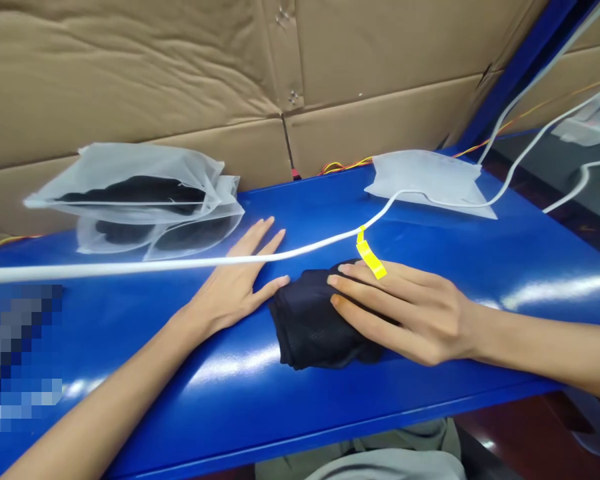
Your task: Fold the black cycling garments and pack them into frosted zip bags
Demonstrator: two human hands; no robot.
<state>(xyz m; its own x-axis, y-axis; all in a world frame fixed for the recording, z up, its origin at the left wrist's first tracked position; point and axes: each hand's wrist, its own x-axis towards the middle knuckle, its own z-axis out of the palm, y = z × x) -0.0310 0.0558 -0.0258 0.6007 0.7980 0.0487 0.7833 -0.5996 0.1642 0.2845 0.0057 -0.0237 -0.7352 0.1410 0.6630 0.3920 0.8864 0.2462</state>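
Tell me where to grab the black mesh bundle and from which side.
Take the black mesh bundle by its rounded left end, coming from the left with the left hand, which lies beside it. The right hand covers its top and right part, so that end is free; the soft fold there should let fingers slide under it from the blue table.

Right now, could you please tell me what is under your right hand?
Under the right hand lies bunched black mesh fabric on the blue table; the part beneath the fingers is hidden.

Translucent bags [145, 160] holding dark items sit on a blue bench [480, 380], a white cable [130, 265] across it, cardboard sheets [130, 80] behind.
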